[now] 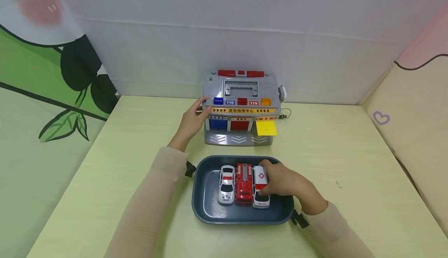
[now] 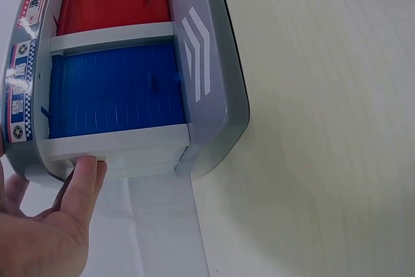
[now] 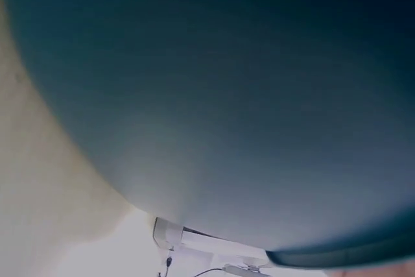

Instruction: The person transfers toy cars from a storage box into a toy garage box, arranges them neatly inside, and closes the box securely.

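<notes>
A grey toy rescue station (image 1: 241, 91) with a blue door (image 2: 120, 89), a red door (image 2: 113, 6) and a raised yellow door (image 1: 266, 128) stands by the back wall. My left hand (image 1: 191, 124) holds its left roof corner, with fingers (image 2: 83, 186) against the side under the roof edge. In front, a dark blue tray (image 1: 210, 215) carries a white toy police car (image 1: 226, 184), a red toy fire truck (image 1: 244, 184) and a white toy ambulance (image 1: 260, 176), side by side. My right hand (image 1: 283, 180) pinches the ambulance between thumb and fingers. The tray wall (image 3: 214, 108) blocks most of the right wrist view.
A thin black cable (image 1: 285, 114) lies at the station's right, below a small grey handset (image 1: 282, 93) on its side. White cloth (image 1: 157, 56) covers the back wall. Printed panels border the pale table (image 1: 350, 153) left and right.
</notes>
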The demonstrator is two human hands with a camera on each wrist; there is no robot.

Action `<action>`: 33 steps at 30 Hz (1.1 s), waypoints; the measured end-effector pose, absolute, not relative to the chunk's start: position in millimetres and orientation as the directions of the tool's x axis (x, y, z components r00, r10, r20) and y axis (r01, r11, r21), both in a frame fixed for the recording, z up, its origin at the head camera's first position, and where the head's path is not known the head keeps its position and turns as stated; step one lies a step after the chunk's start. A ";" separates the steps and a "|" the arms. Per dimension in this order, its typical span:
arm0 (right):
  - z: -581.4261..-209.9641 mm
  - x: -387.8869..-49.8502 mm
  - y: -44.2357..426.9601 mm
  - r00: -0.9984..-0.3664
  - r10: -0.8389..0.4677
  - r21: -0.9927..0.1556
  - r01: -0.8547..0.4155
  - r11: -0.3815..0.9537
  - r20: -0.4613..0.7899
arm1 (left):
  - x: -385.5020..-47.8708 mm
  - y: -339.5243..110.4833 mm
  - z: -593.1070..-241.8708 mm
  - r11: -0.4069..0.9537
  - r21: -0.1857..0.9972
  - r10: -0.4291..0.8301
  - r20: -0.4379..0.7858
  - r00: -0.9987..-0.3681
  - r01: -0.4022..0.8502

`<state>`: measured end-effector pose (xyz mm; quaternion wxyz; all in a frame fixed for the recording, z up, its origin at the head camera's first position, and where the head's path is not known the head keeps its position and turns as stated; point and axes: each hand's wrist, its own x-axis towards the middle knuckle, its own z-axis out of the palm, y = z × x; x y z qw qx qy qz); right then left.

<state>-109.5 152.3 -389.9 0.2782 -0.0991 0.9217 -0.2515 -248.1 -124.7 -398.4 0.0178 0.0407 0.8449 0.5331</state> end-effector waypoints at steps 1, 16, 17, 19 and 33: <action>-390.4 -108.4 152.4 -0.831 -0.316 -0.528 -0.031 0.849 -0.458 | -248.3 -124.7 -398.8 0.427 0.903 0.088 0.012 -0.996 0.049; -393.5 -98.4 153.8 -0.898 -0.301 -0.633 -0.033 0.774 -0.321 | -247.9 -123.5 -398.9 0.436 0.899 0.079 0.006 -0.997 0.040; -393.2 -98.0 154.0 -0.900 -0.301 -0.638 -0.032 0.769 -0.317 | -248.0 -123.5 -399.1 0.436 0.899 0.080 0.006 -0.997 0.041; -392.0 -97.2 154.3 -0.902 -0.299 -0.647 -0.030 0.762 -0.311 | -248.0 -123.6 -399.1 0.437 0.899 0.080 0.008 -0.997 0.042; -383.7 -92.3 158.6 -0.914 -0.280 -0.631 -0.036 0.775 -0.292 | -245.7 -123.0 -396.4 0.431 0.901 0.078 0.007 -0.997 0.041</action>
